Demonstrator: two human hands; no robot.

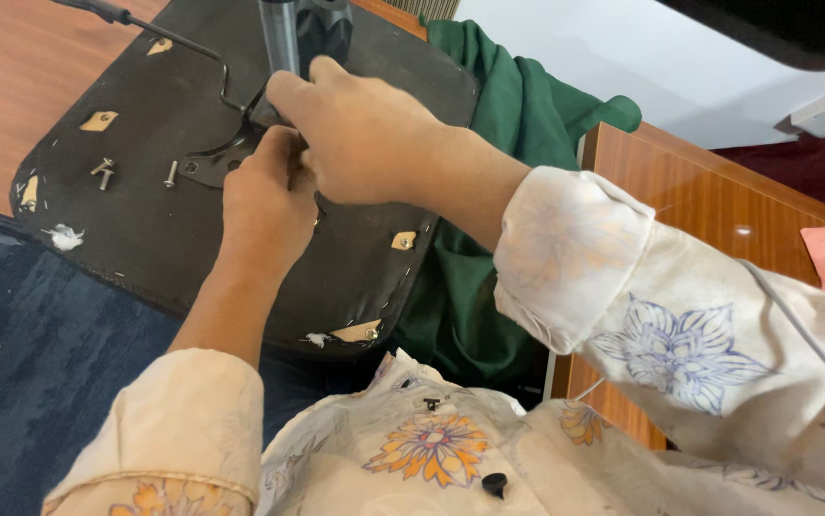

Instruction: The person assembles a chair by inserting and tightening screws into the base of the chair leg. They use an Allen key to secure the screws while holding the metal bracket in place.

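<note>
Your left hand (264,205) and right hand (360,134) meet at the metal bracket (217,162) under the grey post (279,38), near the top middle of the frame, on the black seat bottom (145,239). Both hands' fingers are curled closed around something there; what they pinch is hidden. Keep the left hand steady. Watch the loose screws (105,172) at the left so they don't roll off.

Both forearms reach forward from pushed-up floral sleeves. The left hand (264,205) is curled, knuckles up, fingers tucked under. The right hand (360,134) crosses above it, fingers bent, pinching downward.
</note>
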